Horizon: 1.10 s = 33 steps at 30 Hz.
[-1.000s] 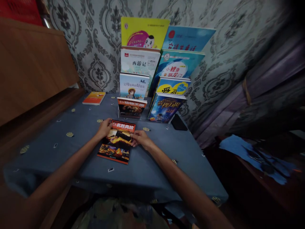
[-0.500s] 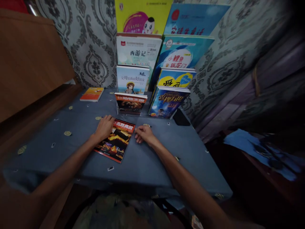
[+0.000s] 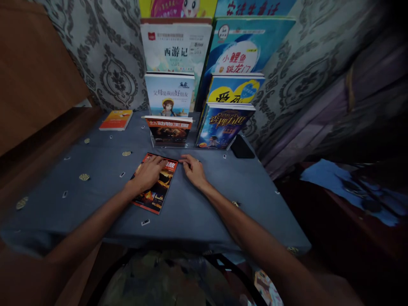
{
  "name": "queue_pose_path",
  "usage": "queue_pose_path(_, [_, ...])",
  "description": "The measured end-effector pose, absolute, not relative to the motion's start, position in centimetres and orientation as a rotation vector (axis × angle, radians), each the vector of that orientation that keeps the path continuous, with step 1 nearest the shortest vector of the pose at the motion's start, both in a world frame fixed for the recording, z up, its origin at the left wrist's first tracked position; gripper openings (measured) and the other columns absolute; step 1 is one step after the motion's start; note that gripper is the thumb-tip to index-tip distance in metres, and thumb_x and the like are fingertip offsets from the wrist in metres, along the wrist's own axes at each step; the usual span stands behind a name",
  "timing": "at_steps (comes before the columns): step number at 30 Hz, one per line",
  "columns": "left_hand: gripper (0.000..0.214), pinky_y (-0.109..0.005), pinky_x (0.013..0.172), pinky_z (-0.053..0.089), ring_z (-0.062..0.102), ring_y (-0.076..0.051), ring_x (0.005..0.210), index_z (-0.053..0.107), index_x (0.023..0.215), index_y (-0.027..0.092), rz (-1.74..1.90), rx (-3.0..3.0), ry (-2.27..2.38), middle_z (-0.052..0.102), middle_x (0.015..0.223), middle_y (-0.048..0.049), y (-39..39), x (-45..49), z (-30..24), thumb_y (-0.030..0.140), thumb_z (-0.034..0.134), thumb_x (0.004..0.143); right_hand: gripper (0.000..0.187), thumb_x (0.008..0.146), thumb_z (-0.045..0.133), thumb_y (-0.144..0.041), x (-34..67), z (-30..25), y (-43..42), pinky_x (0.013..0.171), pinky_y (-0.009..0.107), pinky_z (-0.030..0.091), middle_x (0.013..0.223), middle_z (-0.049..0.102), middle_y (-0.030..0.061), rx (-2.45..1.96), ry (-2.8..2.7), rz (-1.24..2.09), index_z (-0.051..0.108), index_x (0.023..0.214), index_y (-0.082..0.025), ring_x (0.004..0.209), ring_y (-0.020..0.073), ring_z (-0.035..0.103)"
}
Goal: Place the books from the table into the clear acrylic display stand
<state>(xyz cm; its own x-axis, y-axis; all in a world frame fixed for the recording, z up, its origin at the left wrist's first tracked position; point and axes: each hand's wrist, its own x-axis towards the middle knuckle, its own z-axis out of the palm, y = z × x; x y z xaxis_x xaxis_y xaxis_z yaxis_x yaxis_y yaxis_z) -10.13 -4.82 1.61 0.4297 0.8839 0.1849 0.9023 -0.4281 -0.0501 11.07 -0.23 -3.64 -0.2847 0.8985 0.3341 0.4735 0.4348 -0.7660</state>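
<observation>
A book with a black and orange cover (image 3: 164, 180) lies flat on the table, slightly turned. My left hand (image 3: 149, 172) rests flat across its upper left part, fingers stretched toward the top edge, covering much of the red title band. Beside the upper right corner is my right hand (image 3: 194, 170). Its index finger reaches to that corner and the thumb stands a little apart; I see nothing held in it.
Behind the book, a clear stand (image 3: 191, 139) carries two columns of books, including a dark blue book (image 3: 225, 127) and an animal book (image 3: 170, 129). An orange book (image 3: 116, 120) lies back left. A black phone-like object (image 3: 242, 147) lies right on the patterned tablecloth (image 3: 102, 204).
My left hand has slid right and farther onto the cover. My right hand has moved up to the book's upper right corner, its fingers straighter. The view has tilted down slightly.
</observation>
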Motion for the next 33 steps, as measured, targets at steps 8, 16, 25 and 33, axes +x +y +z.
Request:
queue_pose_path(8, [0.038,-0.041,0.091,0.050,0.061,-0.031,0.107,0.069,0.106,0.012,-0.109,-2.418,-1.713,0.068,0.110,-0.0166,-4.9,-7.0,2.9,0.045,0.052,0.098,0.034,0.090,0.046,-0.016,11.1,-3.4,-0.5,0.097,0.043,0.049,0.109,0.078,0.0083,-1.157,-1.925,0.707,0.061,0.120,-0.019,0.104,0.0241,0.069])
queue_pose_path(16, [0.035,-0.040,0.088,0.052,0.067,-0.034,0.108,0.067,0.114,0.004,0.144,-2.356,-1.890,0.071,0.111,-0.0220,-5.8,-3.4,4.7,0.028,0.050,0.095,0.036,0.089,0.046,-0.014,11.2,-3.2,-0.7,0.100,0.044,0.049,0.106,0.079,0.0055,-1.124,-1.907,0.720,0.062,0.120,-0.023,0.107,0.0249,0.069])
queue_pose_path(25, [0.039,-0.042,0.080,0.055,0.074,-0.035,0.096,0.078,0.097,0.010,0.192,-2.389,-1.896,0.076,0.098,-0.0218,-5.6,-3.5,5.3,0.023,0.042,0.097,0.042,0.090,0.043,-0.016,11.2,-2.9,-0.8,0.099,0.045,0.051,0.118,0.076,0.0078,-1.121,-1.859,0.727,0.053,0.131,-0.022,0.108,0.0246,0.067])
queue_pose_path(33, [0.038,-0.042,0.080,0.055,0.074,-0.034,0.094,0.079,0.096,0.011,0.153,-2.392,-1.871,0.076,0.095,-0.0218,-5.5,-3.8,5.0,0.022,0.043,0.098,0.047,0.093,0.039,-0.017,11.2,-2.3,-1.2,0.100,0.046,0.051,0.123,0.073,0.0073,-1.110,-1.877,0.694,0.046,0.138,-0.023,0.115,0.0247,0.065])
